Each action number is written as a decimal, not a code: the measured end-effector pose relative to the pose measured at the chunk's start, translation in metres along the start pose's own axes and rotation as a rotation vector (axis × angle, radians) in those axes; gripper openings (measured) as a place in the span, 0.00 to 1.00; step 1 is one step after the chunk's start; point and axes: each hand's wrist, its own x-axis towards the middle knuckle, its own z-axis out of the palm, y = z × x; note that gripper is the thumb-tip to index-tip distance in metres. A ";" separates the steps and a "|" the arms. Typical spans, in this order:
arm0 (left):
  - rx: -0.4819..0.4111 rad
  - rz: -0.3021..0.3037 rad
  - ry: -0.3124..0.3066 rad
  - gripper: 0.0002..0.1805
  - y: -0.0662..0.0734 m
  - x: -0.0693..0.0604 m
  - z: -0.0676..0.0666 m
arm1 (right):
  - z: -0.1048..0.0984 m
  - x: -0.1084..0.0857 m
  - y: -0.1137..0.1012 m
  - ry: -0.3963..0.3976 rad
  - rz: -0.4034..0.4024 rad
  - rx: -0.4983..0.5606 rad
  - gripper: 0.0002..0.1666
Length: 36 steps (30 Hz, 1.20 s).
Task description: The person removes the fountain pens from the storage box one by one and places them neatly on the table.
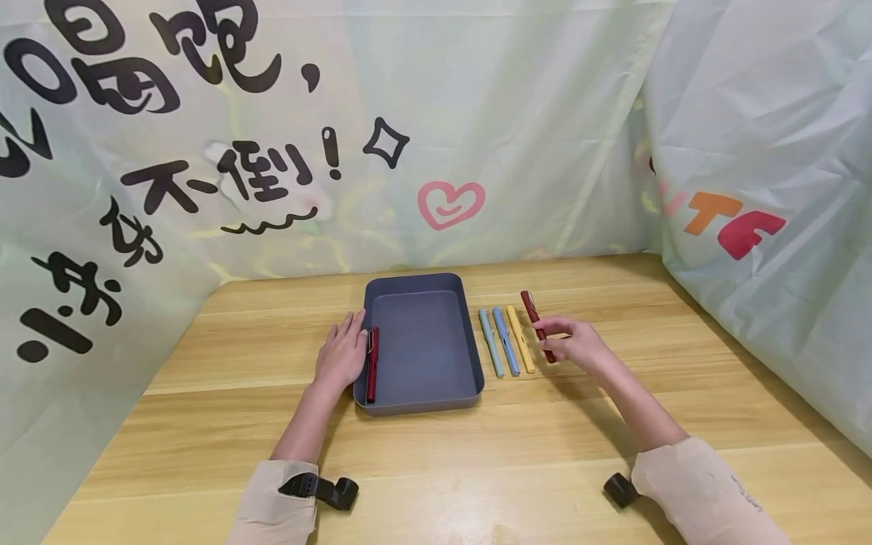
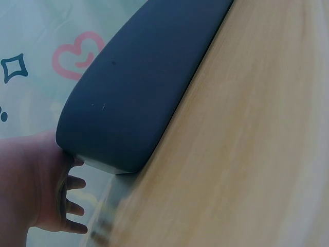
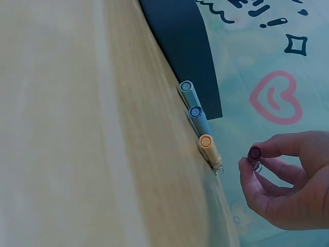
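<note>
At tray (image 1: pixel 429 341) edge, L hand (image 1: pixel 342 354), fingers straight, prob. braces it; R hand (image 1: pixel 577 344) pinches red pen (image 1: pixel 530 306) nr. mid, prob. for balance.

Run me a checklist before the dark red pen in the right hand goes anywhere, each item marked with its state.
1. Held red pen secured: ok, pinched by the right hand.
2. Held red pen over the tray: not ok, it is right of the yellow pen.
3. Left hand at the tray's left wall: ok.
4. Left hand pressing firmly enough: cannot tell.
5. Room in the tray: ok, only the other red pen lies there, along the left wall.
</note>
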 end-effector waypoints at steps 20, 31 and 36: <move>0.008 0.005 -0.010 0.27 0.000 -0.001 -0.001 | 0.001 0.009 0.016 -0.003 0.048 0.001 0.23; 0.008 0.016 -0.008 0.27 -0.001 -0.001 0.000 | 0.002 0.008 0.019 -0.015 0.075 0.012 0.22; 0.008 0.015 -0.006 0.27 -0.001 0.000 0.001 | 0.001 0.008 0.020 -0.015 0.101 0.021 0.22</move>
